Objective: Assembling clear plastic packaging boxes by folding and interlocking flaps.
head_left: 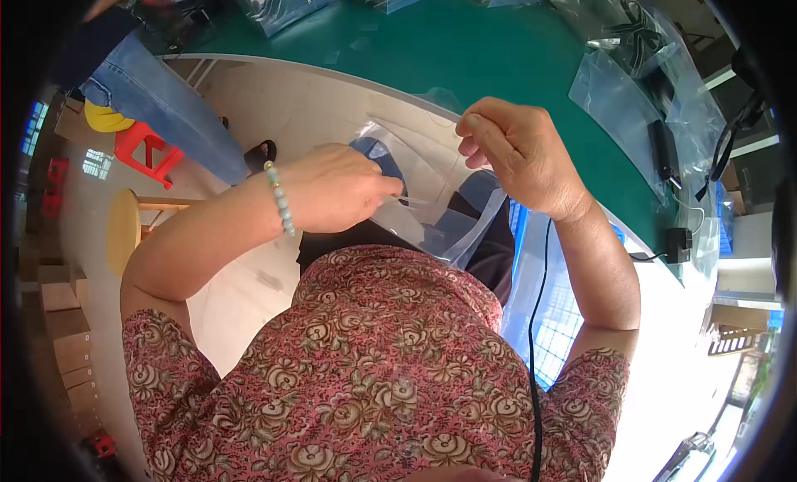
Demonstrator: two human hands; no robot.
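Left side of view: a red plastic stool point(148, 152) and a round pale wooden stool point(124, 229) stand on the floor, well apart from the work; another person's leg in blue jeans point(158, 96) stands beside the table's near edge.
Left hand point(336, 187): closed, fingers pinched on the left edge of a clear, floppy plastic bag with a dark blue item inside point(415, 208); a pale green bead bracelet point(281, 198) sits on its wrist.
Bag position: between the two hands, over the lap, just off the rim of the green-topped table point(465, 58).
Bag axis: its mouth seems to run roughly left to right from one hand to the other; the body hangs down toward the lap.
Right hand point(515, 154): curled shut, thumb and fingers pinching the bag's upper right edge, slightly higher and farther out than the left.
Nearer hand: both touch the bag; the left sits closer to the blue contents.
Edges: the curved table rim passes just behind the right hand.
Open room: bare green surface lies ahead of the hands.
Right side: more clear plastic bags with black cables point(656, 92) lie on the table, near the right forearm but apart from it.
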